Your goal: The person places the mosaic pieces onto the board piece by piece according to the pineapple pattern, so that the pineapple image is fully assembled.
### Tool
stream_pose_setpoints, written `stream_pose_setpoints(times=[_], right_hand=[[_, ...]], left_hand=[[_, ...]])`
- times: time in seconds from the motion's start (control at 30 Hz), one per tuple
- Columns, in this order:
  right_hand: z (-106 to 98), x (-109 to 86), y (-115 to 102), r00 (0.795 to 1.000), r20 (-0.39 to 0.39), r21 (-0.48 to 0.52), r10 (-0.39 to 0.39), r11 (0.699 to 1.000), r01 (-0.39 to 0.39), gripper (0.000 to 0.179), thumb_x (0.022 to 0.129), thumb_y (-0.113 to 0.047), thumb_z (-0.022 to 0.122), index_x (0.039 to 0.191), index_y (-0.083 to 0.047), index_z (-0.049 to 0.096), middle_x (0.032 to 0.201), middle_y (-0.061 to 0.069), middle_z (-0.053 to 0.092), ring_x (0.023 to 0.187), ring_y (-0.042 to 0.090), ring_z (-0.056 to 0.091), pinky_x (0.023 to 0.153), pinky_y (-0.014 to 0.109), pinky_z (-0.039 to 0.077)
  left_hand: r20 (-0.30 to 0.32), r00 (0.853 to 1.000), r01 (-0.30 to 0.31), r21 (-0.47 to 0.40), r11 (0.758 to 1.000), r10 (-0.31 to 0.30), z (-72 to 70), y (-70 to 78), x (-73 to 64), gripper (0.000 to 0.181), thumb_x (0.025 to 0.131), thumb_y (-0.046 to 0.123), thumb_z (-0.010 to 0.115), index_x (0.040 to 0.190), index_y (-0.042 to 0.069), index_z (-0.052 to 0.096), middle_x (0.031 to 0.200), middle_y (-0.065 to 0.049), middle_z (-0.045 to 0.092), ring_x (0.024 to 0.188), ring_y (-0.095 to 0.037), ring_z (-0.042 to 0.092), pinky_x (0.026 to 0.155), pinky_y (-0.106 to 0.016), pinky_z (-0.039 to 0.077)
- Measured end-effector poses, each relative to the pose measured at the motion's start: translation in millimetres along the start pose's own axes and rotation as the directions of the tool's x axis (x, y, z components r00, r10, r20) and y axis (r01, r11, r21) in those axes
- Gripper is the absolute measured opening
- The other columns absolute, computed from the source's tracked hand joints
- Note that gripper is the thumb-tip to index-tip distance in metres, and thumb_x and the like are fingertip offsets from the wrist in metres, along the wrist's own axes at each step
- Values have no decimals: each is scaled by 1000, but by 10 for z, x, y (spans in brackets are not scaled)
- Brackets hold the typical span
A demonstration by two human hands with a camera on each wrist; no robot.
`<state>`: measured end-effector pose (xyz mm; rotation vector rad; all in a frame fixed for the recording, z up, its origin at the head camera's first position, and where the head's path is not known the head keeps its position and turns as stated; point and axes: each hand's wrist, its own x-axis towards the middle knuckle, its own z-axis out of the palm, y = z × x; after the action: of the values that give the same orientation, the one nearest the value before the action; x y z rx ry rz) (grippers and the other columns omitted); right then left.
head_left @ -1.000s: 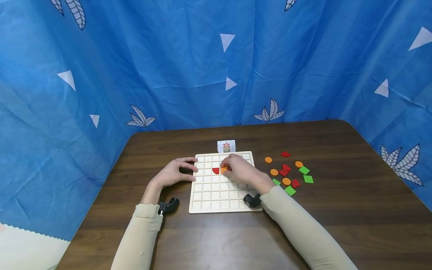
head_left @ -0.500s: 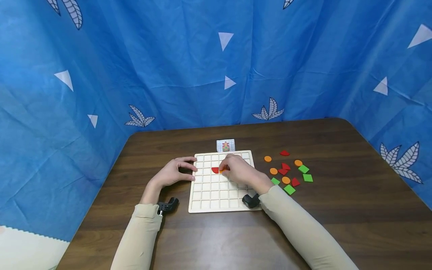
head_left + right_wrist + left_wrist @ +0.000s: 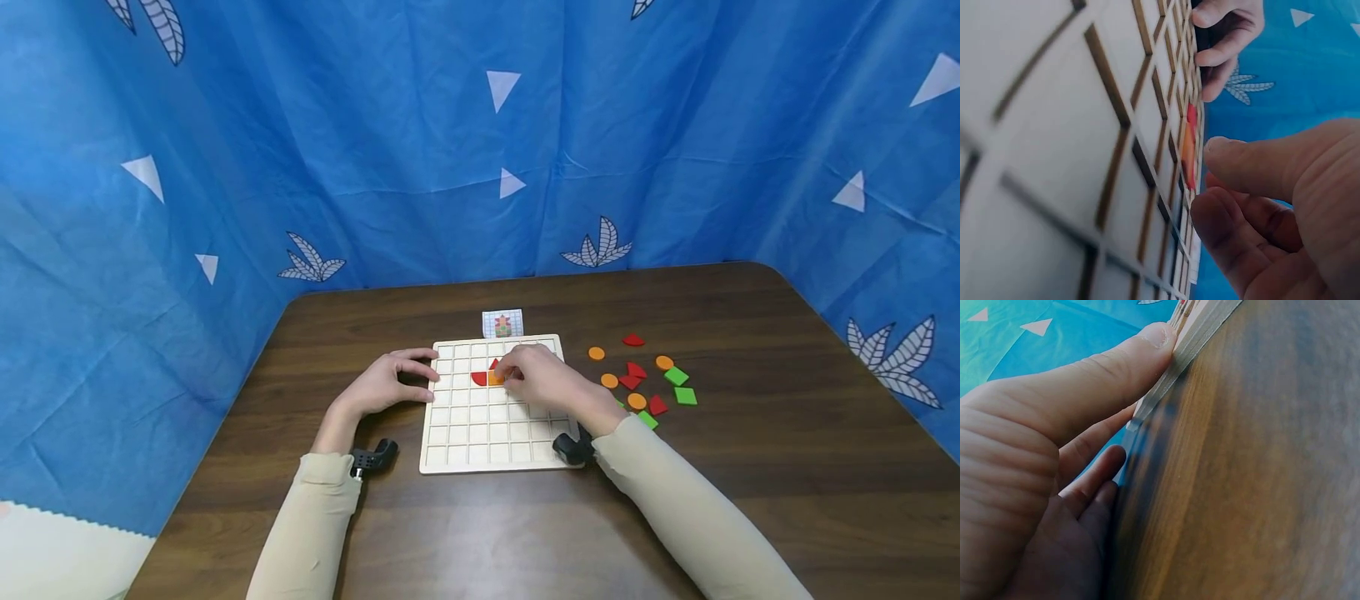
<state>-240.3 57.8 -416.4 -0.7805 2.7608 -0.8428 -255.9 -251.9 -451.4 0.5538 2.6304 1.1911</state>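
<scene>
A pale wooden grid board (image 3: 448,455) lies on the table in the head view. Beside its left edge my left hand (image 3: 384,385) rests with thumb and fingers spread; in the left wrist view the thumb (image 3: 1122,365) touches the board's side. Over the upper middle cells is my right hand (image 3: 546,379), its fingertips right at an orange square piece (image 3: 494,378) set in the grid. A red quarter-round piece (image 3: 478,379) sits left of it, and another red piece (image 3: 493,363) shows above. In the right wrist view nothing shows between the right thumb (image 3: 1241,162) and fingers.
Right of the board lie loose orange discs (image 3: 609,381), red pieces (image 3: 636,370) and green diamond-shaped pieces (image 3: 686,396). A small printed pattern card (image 3: 502,322) lies behind the board's far edge. Blue patterned curtain (image 3: 420,150) surrounds the table (image 3: 750,350).
My right hand has pressed at the orange square and shifted slightly right, uncovering the square and the red piece above it. The left hand stays at the board's edge.
</scene>
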Motion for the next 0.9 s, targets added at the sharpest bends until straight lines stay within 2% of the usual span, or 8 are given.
stream_pose_setpoints(times=[0.27, 0.43, 0.67, 0.9], right_hand=[[-175, -278, 141, 1000, -14, -49, 3, 999, -3, 21, 93, -12, 76, 114, -11, 78, 98, -1, 72, 83, 15, 58, 75, 27, 52], [-278, -450, 274, 999, -14, -36, 33, 999, -34, 26, 92, -12, 78, 118, -9, 76, 97, 0, 70, 84, 15, 58, 71, 25, 53], [-440, -698, 456, 996, -51, -47, 73, 996, -75, 27, 91, -9, 77, 117, -6, 75, 99, 3, 70, 86, 16, 60, 74, 28, 55], [-565, -958, 686, 993, -105, -58, 56, 996, -63, 21, 91, -9, 77, 112, -6, 75, 93, -1, 69, 81, 12, 60, 71, 28, 55]], left_hand=[[7, 1000, 4, 2, 1000, -4, -5, 20, 6, 27, 79, 28, 90, 105, 25, 82, 149, 1, 58, 145, -28, 43, 120, -54, 35], [3, 1000, 3, 10, 1000, -3, 0, -3, 7, 28, 79, 29, 90, 105, 25, 82, 149, 1, 58, 145, -29, 43, 120, -56, 35], [3, 1000, -6, 10, 1000, 6, 14, -26, 12, 28, 80, 27, 90, 106, 24, 82, 149, 0, 58, 146, -28, 42, 120, -55, 35], [-3, 1000, -5, 14, 1000, 5, 16, -27, 3, 27, 81, 27, 89, 107, 23, 82, 150, -1, 58, 146, -30, 43, 120, -57, 35]])
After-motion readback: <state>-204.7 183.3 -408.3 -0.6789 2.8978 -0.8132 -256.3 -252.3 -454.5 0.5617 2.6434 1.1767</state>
